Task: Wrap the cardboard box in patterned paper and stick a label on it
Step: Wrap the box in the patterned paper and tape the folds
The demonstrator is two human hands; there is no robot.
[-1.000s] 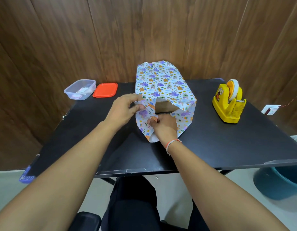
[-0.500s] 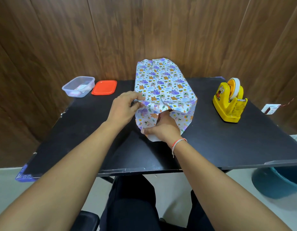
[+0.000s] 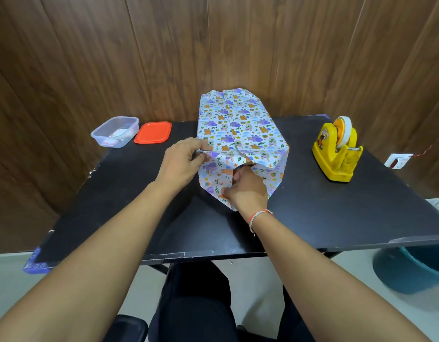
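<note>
The cardboard box stands in the middle of the black table point(image 3: 324, 213), almost wholly covered by the patterned paper point(image 3: 240, 124), white with purple and orange animals. Only a dark sliver of the box's near end point(image 3: 246, 164) shows under the paper. My left hand point(image 3: 183, 164) pinches the paper at the box's near left corner. My right hand point(image 3: 248, 188) presses the folded left flap against the near end, fingers curled onto the paper. A loose flap hangs on the right side of that end.
A yellow tape dispenser point(image 3: 336, 151) stands at the right of the table. At the back left are a clear plastic tub point(image 3: 114, 131) with small items inside and its orange lid point(image 3: 153, 132). A blue basin point(image 3: 410, 270) sits on the floor at the right.
The near left flap was folded in over the box's open end, hiding most of the cardboard. My right hand moved up against that end; my left hand stayed at the corner.
</note>
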